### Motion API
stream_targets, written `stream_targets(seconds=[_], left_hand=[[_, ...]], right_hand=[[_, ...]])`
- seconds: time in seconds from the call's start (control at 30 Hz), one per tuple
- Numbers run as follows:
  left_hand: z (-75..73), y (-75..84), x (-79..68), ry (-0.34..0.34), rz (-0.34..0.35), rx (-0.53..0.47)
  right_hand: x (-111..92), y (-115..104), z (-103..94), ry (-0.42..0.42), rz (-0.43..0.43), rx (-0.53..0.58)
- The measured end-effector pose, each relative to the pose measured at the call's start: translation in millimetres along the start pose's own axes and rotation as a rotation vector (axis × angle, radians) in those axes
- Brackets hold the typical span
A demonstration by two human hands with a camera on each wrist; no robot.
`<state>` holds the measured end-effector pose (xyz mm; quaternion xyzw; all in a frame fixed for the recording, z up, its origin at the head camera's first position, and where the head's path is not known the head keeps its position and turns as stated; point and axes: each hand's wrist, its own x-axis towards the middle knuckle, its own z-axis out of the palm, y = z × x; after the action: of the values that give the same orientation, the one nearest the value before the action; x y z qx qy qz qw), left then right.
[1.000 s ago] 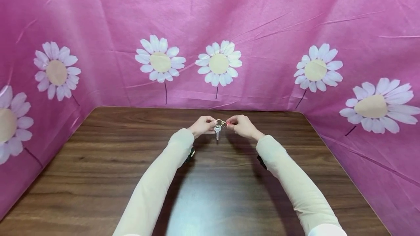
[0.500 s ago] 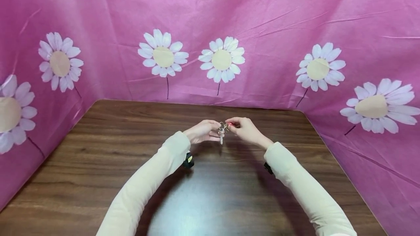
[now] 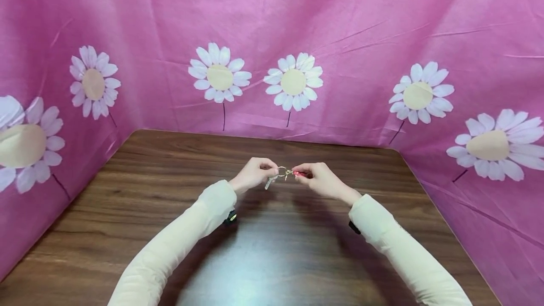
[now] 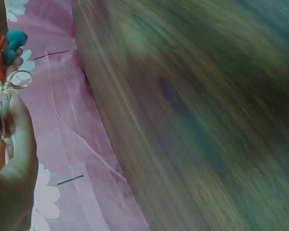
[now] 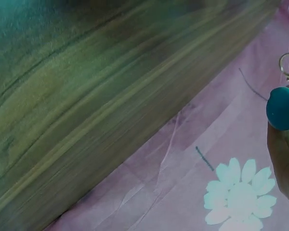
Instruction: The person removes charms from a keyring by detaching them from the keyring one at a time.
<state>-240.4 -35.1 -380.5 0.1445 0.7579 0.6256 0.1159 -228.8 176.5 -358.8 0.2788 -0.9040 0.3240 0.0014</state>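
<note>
My left hand (image 3: 253, 174) pinches the left side of a gold key ring (image 3: 282, 167) between thumb and fingers. A silver key (image 3: 268, 183) hangs slanting just below those fingertips. From the ring's right side a gold clasp (image 3: 289, 172) leads to a red keychain charm (image 3: 299, 174), which my right hand (image 3: 322, 179) pinches. Both hands are over the far half of the table, with the ring stretched between them. In the left wrist view the charm shows red with a teal part (image 4: 17, 39); the right wrist view shows a rounded teal piece (image 5: 282, 109) at my right fingers.
A brown wood-grain table (image 3: 204, 155) lies beneath the hands. Pink cloth (image 3: 348, 122) printed with white daisies stands around its back and both sides. Dark wrist cameras sit under both cream sleeves.
The key has swung from hanging between the hands to a slant under the left fingers. The left hand has moved left, opening the gap, and the ring and clasp are now drawn out.
</note>
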Motion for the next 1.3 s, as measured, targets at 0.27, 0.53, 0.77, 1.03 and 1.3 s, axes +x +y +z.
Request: stream_targets(seconds=[0.27, 0.53, 0.77, 1.03, 1.3], left_hand=[[-0.2, 5.2, -8.3, 0.07, 0.058, 0.001], [7.3, 9.1, -13.6, 0.046, 0.064, -0.204], [2.9, 11.3, -15.7, 0.054, 0.107, -0.191], [-1.3, 10.4, -26.3, 0.106, 0.109, -0.045], [0.4, 10.9, -32.5, 0.102, 0.137, -0.008]], right_hand=[[-2.4, -7.2, 13.3, 0.029, 0.01, 0.083], [-2.1, -16.0, 21.1, 0.041, 0.073, 0.228], [-2.8, -24.7, 14.2, 0.048, 0.07, 0.279], [-7.0, -22.7, 6.9, 0.087, -0.014, 0.14], [-7.5, -30.1, 5.4, 0.086, -0.112, 0.023]])
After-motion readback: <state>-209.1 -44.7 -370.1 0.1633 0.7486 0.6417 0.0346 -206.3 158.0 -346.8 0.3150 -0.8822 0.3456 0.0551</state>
